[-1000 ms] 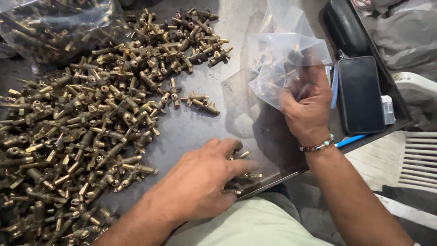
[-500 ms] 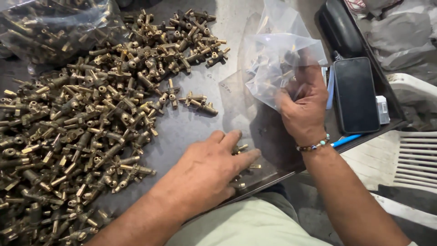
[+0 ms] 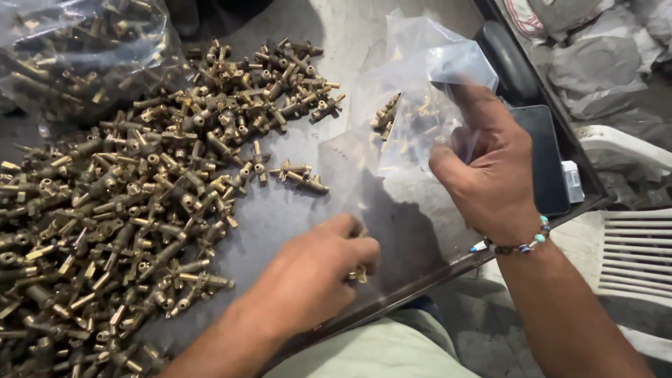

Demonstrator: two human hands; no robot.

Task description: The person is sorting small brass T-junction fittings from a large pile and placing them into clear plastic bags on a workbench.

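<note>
Left hand (image 3: 308, 276): grip closed on small brass fittings (image 3: 360, 273) low over the dark bench (image 3: 294, 210), near its front edge. Right hand (image 3: 490, 168): grip pinching the clear plastic bag (image 3: 413, 91), held raised, a few fittings inside. Large heap of brass fittings (image 3: 140, 203) spread left. Second filled bag (image 3: 77, 49) at far left. Dark phone (image 3: 549, 161) beside the right hand.

A dark tabletop (image 3: 294, 210) is carrying a wide heap of brass fittings (image 3: 126, 210), a filled clear bag (image 3: 77, 49) and a dark phone (image 3: 549, 157).
</note>
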